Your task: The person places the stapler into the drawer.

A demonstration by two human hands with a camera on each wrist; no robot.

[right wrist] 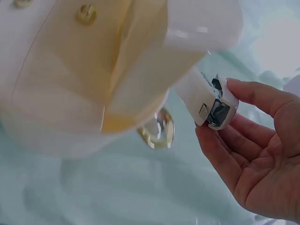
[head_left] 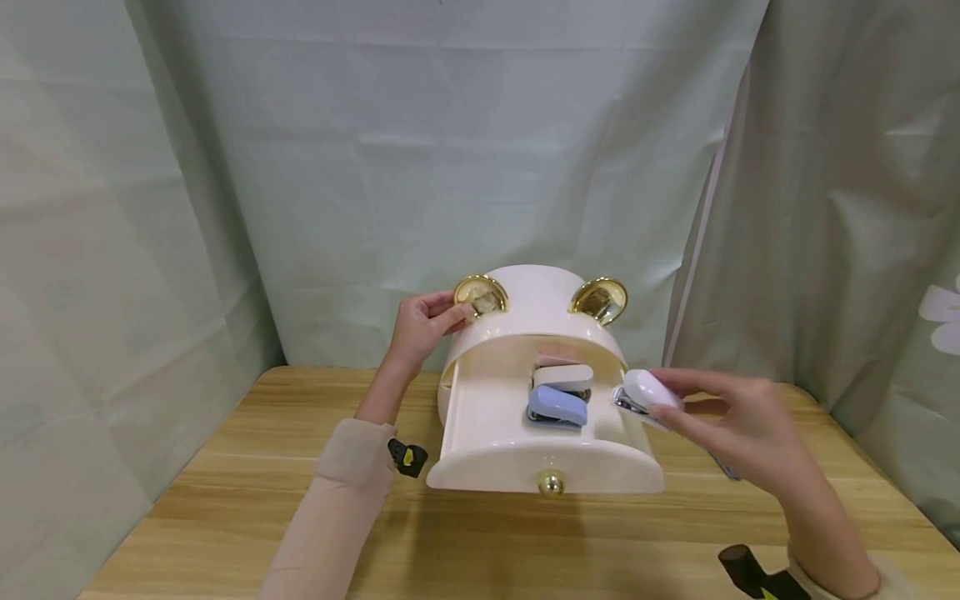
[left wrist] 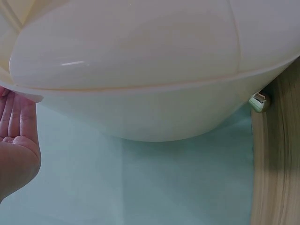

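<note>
Both hands are engaged at a cream storage box [head_left: 536, 333] that stands on the wooden counter [head_left: 225, 492]: the left hand [head_left: 420, 327] is laid against the box's upper left side beside a gold ear-shaped knob [head_left: 481, 294], its fingers lightly bent and touching rather than gripping, while a white stapler [head_left: 647, 390] is pinched between the thumb and fingers of the right hand [head_left: 738, 429], just at the right edge of the pulled-out drawer [head_left: 543, 433]. In the right wrist view the stapler [right wrist: 208, 101] is seen to be held only by the fingertips, so it is judged that it could slip and drop onto the counter or strike the drawer rim if the pinch were loosened. Because the drawer is drawn well forward and the box is steadied by light touch alone, it is also judged that a push on the drawer could tip or slide the box. Counted: 3 staplers lie in the drawer, 1 blue [head_left: 557, 406], 1 white [head_left: 562, 377] and 1 pinkish [head_left: 557, 358] that is partly hidden, and 1 more is held, making 4; 2 gold ear knobs are seen on top, the second at the right [head_left: 598, 298]; 1 round gold drawer pull [head_left: 551, 483] is at the front; 1 box and 1 drawer are present.
</note>
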